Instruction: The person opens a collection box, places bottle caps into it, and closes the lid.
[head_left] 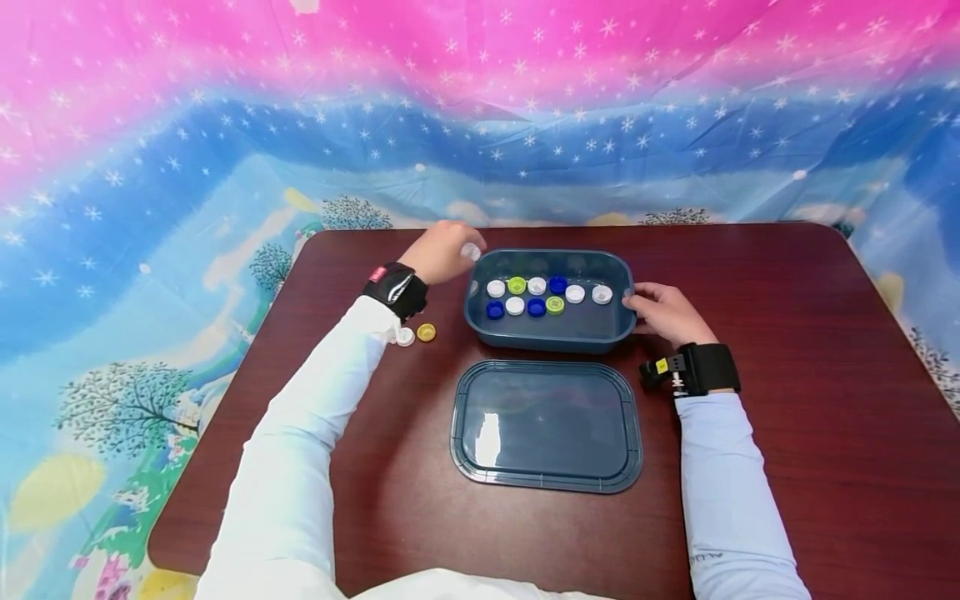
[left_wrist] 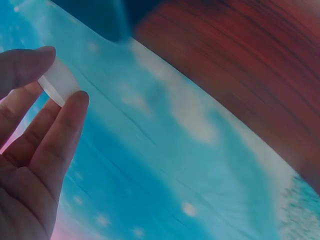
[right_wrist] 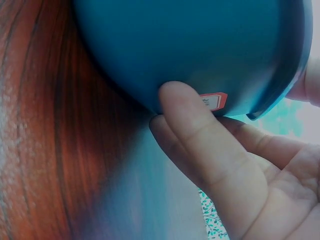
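My left hand [head_left: 444, 252] pinches a white bottle cap [head_left: 471, 252] just above the left rear corner of a dark blue plastic container [head_left: 551, 340]. In the left wrist view the cap [left_wrist: 62, 82] stands on edge between thumb and fingertips. Two rows of caps lie on the container's floor: white ones such as the white cap [head_left: 574, 294], blue ones such as the blue cap [head_left: 557, 285], and green ones such as the green cap [head_left: 517, 285]. At the right end, my right hand [head_left: 666, 312] grips the container wall, thumb at the rim, fingers against the outside.
A dark translucent lid [head_left: 547, 425] lies flat in front of the container. Left of the container, a yellow cap [head_left: 426, 332] and a white cap [head_left: 405, 337] rest on the brown table [head_left: 810, 333], near my left forearm. A patterned cloth [head_left: 525, 125] hangs behind the table.
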